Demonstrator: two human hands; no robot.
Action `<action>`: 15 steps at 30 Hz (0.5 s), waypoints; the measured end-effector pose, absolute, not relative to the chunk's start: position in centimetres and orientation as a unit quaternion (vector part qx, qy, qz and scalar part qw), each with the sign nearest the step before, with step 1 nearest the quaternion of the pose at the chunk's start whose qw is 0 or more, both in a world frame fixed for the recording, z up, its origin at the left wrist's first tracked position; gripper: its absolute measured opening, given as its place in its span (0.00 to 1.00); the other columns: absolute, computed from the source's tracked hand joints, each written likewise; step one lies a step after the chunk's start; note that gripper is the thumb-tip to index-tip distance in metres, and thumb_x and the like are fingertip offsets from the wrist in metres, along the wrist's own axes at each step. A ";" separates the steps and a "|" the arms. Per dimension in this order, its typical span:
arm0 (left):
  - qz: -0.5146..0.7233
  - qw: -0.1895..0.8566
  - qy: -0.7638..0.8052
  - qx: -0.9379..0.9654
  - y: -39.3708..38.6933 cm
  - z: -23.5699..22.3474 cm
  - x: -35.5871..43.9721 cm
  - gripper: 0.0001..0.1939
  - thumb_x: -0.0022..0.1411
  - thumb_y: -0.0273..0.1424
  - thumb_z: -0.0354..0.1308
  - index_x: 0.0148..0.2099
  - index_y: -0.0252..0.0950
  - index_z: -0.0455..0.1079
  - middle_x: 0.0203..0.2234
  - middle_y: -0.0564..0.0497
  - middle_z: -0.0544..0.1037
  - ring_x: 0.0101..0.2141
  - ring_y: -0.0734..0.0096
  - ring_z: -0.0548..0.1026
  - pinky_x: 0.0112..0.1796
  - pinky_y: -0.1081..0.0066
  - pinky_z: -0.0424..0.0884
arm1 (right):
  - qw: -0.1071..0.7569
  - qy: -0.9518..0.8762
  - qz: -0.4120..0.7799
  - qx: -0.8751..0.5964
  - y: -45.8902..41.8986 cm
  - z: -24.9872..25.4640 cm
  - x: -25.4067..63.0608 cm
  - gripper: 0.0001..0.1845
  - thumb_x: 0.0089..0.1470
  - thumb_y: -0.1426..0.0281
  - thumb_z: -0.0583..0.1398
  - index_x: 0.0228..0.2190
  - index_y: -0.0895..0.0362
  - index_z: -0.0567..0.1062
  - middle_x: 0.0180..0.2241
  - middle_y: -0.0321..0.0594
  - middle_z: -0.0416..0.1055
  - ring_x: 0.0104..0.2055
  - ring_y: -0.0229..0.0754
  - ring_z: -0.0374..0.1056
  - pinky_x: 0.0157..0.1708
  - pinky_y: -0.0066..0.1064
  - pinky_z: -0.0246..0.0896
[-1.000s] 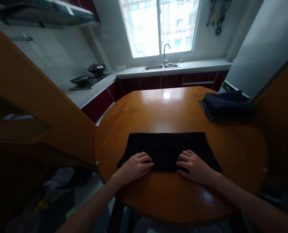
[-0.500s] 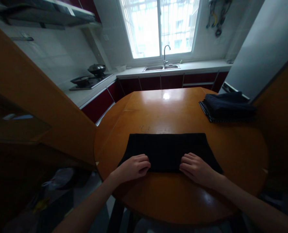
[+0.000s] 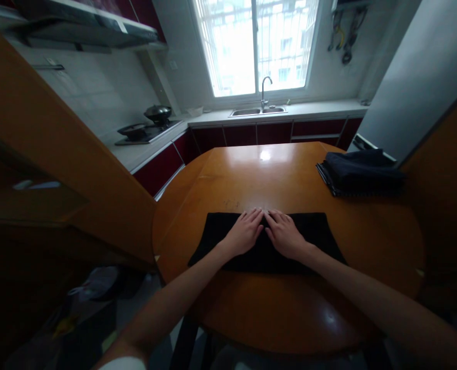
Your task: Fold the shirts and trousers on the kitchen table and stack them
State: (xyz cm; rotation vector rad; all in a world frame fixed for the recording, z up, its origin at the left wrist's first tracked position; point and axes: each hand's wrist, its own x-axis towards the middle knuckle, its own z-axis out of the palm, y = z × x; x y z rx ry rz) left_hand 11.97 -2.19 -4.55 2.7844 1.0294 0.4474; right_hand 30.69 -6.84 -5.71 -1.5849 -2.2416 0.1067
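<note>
Head view, one left hand (image 3: 245,232), one right hand (image 3: 285,234), both flat, one black cloth (image 3: 266,259) beneath

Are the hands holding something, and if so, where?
Nothing looks held: the left hand and the right hand lie open on the black cloth, near its far edge.

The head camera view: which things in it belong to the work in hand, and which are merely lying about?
In the work:
flat black cloth, under left hand and right hand
orange-brown rounded wooden table, beneath it

Lying about:
dark blue and black fabric stack, untouched, though perhaps related
rounded silver-grey metal pan
dark shallow round pan
</note>
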 end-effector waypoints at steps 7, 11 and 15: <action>0.105 0.003 0.362 0.926 -2.4 -9.1 12.6 0.32 0.76 0.45 0.37 0.74 0.33 0.46 0.71 0.43 0.52 0.71 0.59 0.47 0.68 0.52 0.42 | 0.141 -0.782 0.006 -0.608 -6.2 -9.9 30.8 0.35 0.66 0.59 0.47 0.68 0.64 0.55 0.71 0.55 0.46 0.73 0.55 0.40 0.69 0.55 0.30; 0.093 0.006 0.381 0.920 -2.5 -8.9 11.7 0.33 0.75 0.47 0.39 0.75 0.38 0.44 0.72 0.46 0.50 0.71 0.57 0.44 0.67 0.49 0.42 | 0.141 -0.750 0.020 -0.646 -6.6 -10.2 32.7 0.38 0.67 0.52 0.45 0.69 0.62 0.53 0.71 0.53 0.46 0.73 0.53 0.40 0.69 0.53 0.34; 0.062 0.015 0.421 0.905 -2.4 -8.4 10.2 0.32 0.76 0.46 0.38 0.75 0.42 0.42 0.73 0.52 0.47 0.72 0.58 0.41 0.67 0.48 0.44 | 0.104 -0.709 0.025 -0.697 -6.8 -10.2 35.8 0.43 0.67 0.49 0.42 0.69 0.69 0.51 0.71 0.55 0.45 0.74 0.51 0.38 0.70 0.48 0.30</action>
